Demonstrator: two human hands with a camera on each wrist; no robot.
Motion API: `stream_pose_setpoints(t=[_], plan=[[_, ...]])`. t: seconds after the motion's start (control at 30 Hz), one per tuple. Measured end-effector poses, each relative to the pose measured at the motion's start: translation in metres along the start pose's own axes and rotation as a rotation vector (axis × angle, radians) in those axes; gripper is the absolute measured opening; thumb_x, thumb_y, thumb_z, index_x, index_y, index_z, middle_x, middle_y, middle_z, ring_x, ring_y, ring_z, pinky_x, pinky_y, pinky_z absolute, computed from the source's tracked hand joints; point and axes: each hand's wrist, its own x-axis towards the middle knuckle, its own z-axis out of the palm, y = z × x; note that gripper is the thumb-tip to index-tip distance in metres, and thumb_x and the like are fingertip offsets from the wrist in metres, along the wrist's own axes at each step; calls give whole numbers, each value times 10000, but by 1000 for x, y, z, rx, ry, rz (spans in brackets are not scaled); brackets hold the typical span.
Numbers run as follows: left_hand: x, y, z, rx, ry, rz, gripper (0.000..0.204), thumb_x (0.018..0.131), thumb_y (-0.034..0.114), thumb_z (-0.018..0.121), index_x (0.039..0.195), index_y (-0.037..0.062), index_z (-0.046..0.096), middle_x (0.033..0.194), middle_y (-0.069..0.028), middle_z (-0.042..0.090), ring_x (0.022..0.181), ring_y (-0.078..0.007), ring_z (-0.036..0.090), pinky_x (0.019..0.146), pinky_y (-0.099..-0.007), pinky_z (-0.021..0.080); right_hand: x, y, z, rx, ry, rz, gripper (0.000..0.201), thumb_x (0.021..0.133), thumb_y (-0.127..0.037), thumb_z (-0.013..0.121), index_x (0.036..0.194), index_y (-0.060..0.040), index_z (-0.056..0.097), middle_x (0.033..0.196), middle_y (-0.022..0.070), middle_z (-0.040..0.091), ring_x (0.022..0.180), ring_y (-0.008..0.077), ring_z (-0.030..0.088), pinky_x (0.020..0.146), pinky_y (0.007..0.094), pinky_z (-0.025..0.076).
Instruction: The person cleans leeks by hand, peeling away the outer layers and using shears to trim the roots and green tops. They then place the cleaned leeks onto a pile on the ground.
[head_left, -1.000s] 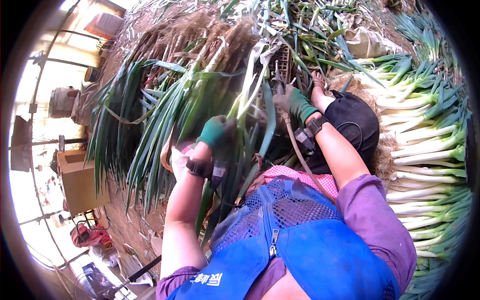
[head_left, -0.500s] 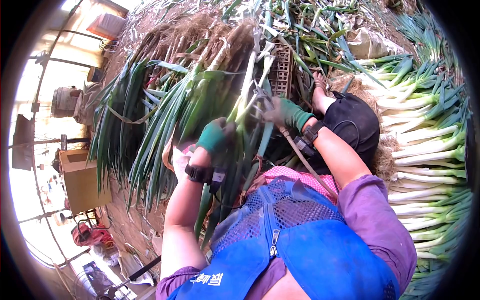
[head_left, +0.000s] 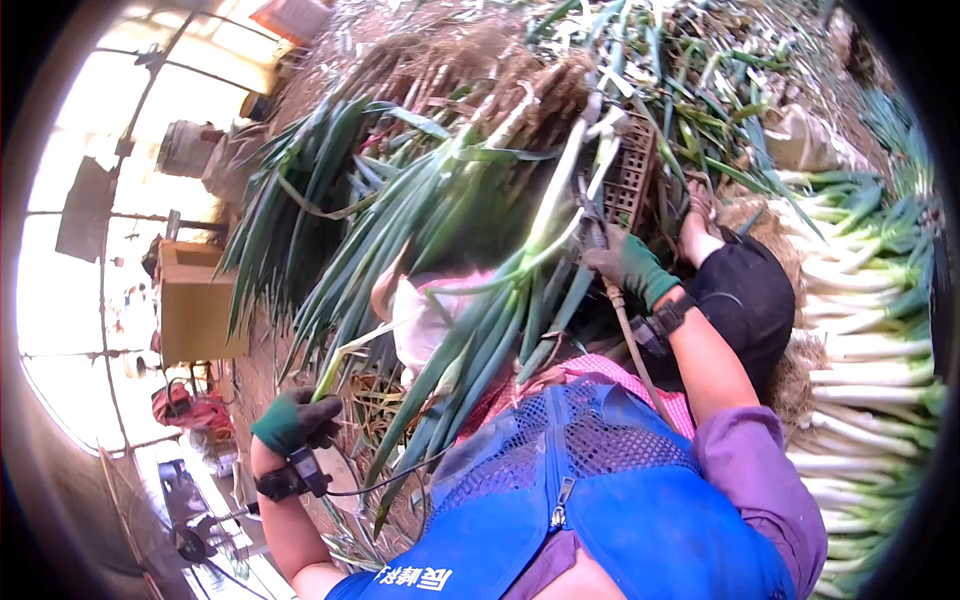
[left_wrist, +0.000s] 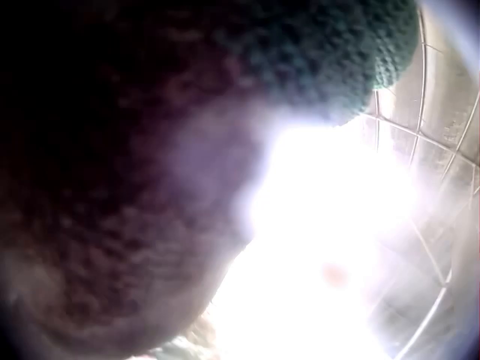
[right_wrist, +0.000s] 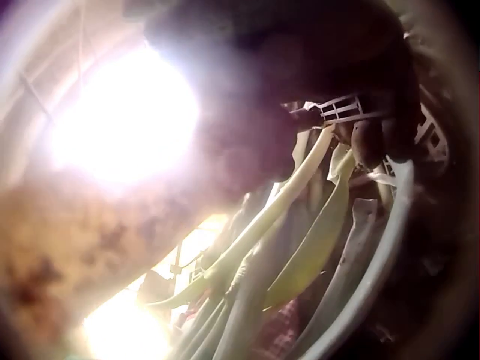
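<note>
In the head view, my gloved left hand (head_left: 298, 422) is out at the lower left, fingers curled at the end of a pale green leaf strip (head_left: 345, 358). My gloved right hand (head_left: 632, 264) grips a metal nozzle tool (head_left: 592, 212) with a hose (head_left: 625, 325) running down from it. Just left of the tool lies a leek (head_left: 558, 195), white stem up and green leaves spread over the lap. Glare and the dark glove fill most of the left wrist view. In the right wrist view, leek leaves (right_wrist: 304, 259) hang below the dark right hand (right_wrist: 315, 52).
Unpeeled leeks with roots (head_left: 400, 220) are heaped on the left. A brown plastic crate (head_left: 630, 170) stands beyond the tool, near a bare foot (head_left: 697, 210). Rows of white-stemmed leeks (head_left: 865, 345) lie at the right. A cardboard box (head_left: 203, 305) stands at the left.
My left hand has left the leek stems and swung down to the left, with a leaf strip now at its fingers. The right hand keeps the tool. The head view has shifted, moving the scene rightward.
</note>
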Motion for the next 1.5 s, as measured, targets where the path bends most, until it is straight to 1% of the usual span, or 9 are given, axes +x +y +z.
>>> stream_pose_setpoints(t=[0.1,0.2,0.27,0.4,0.47,0.7,0.87,0.9,1.5], plan=[[-6,-103,-78,-175,303,-54,356,850,254,786,1054,-18,683,795,-68,671,652,-171,653,567,-321,541,0,3,-5,292,110,-103,503,751,-352,732,1089,8,635,931,227,697,854,378,688,766,426,545],[-25,-214,-179,770,659,-578,733,794,379,793,1415,76,548,1283,-181,661,1175,-327,638,1048,-389,482,20,28,1,283,295,-414,407,769,-275,709,1037,10,598,799,160,632,725,303,622,696,429,522],[-58,-248,-243,735,840,-849,612,856,407,709,1377,109,589,1318,-149,650,1191,-320,637,1015,-420,499,7,11,-8,338,207,-307,384,797,-224,676,1083,6,564,774,154,614,674,285,597,646,407,510],[-96,-237,-312,635,1110,-935,410,900,390,689,1223,141,721,1335,-103,656,1182,-307,653,952,-444,534,-8,-9,-3,207,158,-262,370,774,-189,666,1070,14,578,795,166,660,687,289,650,655,408,525],[-50,-164,-315,670,1121,-714,411,850,383,720,1134,87,740,1270,-191,661,1091,-376,670,916,-430,547,-11,-18,6,264,106,-232,373,767,-186,670,1065,19,580,810,179,673,696,305,665,658,411,529],[125,159,-93,532,888,543,464,844,404,666,1212,120,667,1173,-204,688,1088,-377,662,952,-478,508,-15,-20,20,-14,116,-115,690,721,-226,692,1317,70,507,1161,332,632,1076,465,633,926,467,516],[234,278,54,547,790,748,628,845,490,635,1337,101,596,1336,-234,611,1223,-400,592,1057,-458,446,1,22,28,-10,240,-73,888,731,-306,732,1440,100,383,1260,357,577,1163,479,587,995,477,488],[252,297,70,496,531,617,657,846,503,633,1335,65,592,1376,-237,583,1271,-400,560,1086,-463,420,2,24,22,-13,250,-51,887,732,-305,730,1441,98,382,1262,358,575,1163,483,584,994,480,487],[173,264,87,413,181,781,422,807,404,726,1049,59,739,894,-115,725,820,-214,673,785,-341,521,-2,6,14,-154,103,209,959,751,-410,685,1502,59,317,1326,345,537,1202,456,579,1023,462,483]])
